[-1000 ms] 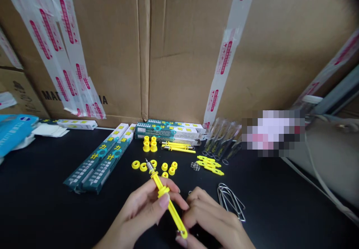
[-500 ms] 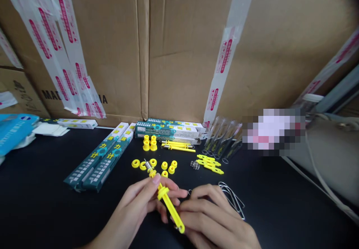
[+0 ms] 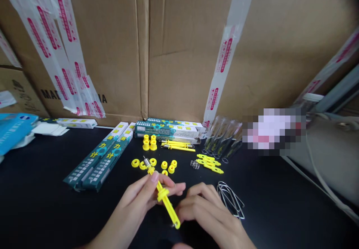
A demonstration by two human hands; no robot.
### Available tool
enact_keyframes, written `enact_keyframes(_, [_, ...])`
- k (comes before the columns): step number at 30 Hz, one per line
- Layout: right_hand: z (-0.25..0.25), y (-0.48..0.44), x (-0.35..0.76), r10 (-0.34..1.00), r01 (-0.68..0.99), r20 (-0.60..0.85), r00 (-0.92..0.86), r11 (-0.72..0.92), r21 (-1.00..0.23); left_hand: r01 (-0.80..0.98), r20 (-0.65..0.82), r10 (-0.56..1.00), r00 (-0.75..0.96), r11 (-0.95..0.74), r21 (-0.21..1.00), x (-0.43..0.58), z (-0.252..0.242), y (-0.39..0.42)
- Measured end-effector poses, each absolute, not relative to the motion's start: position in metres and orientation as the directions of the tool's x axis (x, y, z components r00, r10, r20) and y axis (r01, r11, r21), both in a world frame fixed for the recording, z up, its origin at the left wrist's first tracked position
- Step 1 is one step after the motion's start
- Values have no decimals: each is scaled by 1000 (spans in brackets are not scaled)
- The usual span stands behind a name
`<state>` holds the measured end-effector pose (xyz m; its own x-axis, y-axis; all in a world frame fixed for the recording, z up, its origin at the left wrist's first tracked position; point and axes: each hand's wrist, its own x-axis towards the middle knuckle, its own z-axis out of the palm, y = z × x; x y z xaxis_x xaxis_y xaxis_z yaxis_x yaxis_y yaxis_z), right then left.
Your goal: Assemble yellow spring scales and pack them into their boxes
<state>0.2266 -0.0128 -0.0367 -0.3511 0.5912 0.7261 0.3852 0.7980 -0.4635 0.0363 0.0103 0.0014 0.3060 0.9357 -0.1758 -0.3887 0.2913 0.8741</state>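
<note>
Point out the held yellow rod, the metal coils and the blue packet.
Yellow rod [image 3: 163, 194], head view: collar around its middle.
Metal coils [image 3: 194, 165], head view: middle of the cluster.
Blue packet [image 3: 17, 132], head view: its printed face.

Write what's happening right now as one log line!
left hand: holds yellow rod | right hand: beside rod's near end, contact unclear | yellow rings: on black table

The long yellow rod [image 3: 169, 208] you hold looks like smooth plastic, its silver cylindrical tip [image 3: 147, 162] shiny metal. Before you, the bent silver wire loops [image 3: 242, 205] are bright metal, the narrow transparent tubes [image 3: 223, 138] glossy plastic, the long green-and-white boxes [image 3: 92, 161] printed card, the black tabletop [image 3: 36, 204] matt.
</note>
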Motion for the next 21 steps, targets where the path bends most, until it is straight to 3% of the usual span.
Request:
enact_keyframes(8, [-10, -16, 235, 586, 399, 636, -502, 809, -432, -241, -97, 920, 379, 200, 950, 31, -4, 5])
enact_keyframes(15, [-11, -16, 237, 582, 349, 641, -500, 813, -466, -301, -92, 934, 346, 203, 932, 32, -9, 9])
enact_keyframes(21, [-20, -16, 232, 560, 313, 668, -491, 828, -464, -210, -142, 915, 377, 234, 949, 32, -6, 9])
